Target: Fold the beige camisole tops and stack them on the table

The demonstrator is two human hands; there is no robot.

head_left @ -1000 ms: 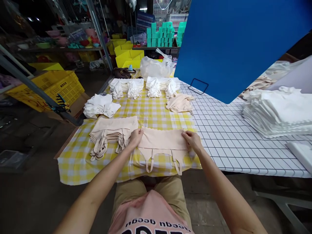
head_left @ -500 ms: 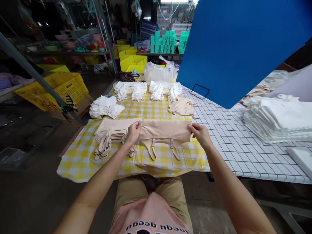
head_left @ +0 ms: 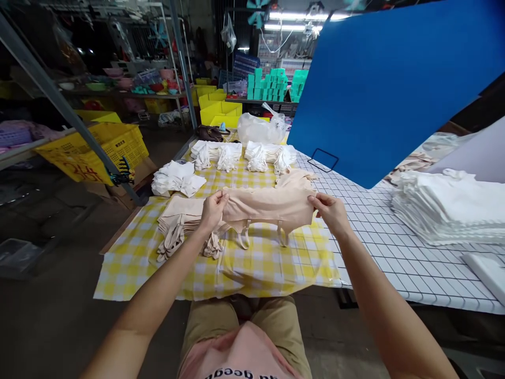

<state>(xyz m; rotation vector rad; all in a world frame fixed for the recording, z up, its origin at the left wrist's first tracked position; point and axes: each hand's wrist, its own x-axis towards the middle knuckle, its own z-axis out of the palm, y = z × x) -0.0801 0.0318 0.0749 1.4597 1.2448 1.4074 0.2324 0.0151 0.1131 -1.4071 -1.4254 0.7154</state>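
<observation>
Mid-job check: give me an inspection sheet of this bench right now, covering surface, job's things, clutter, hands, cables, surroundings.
Surface: yellow checked tablecloth beside white grid-patterned tabletop.
Job's things: beige strapped fabric garment held stretched above the cloth; stack of folded beige garments to its left.
Clutter: white folded garment piles; clear plastic bag; tall white fabric stack.
Hands: left hand and right hand each pinch one garment end.
Cables: nothing seen.
Surroundings: yellow plastic crate, teal boxes, blue panel.
</observation>
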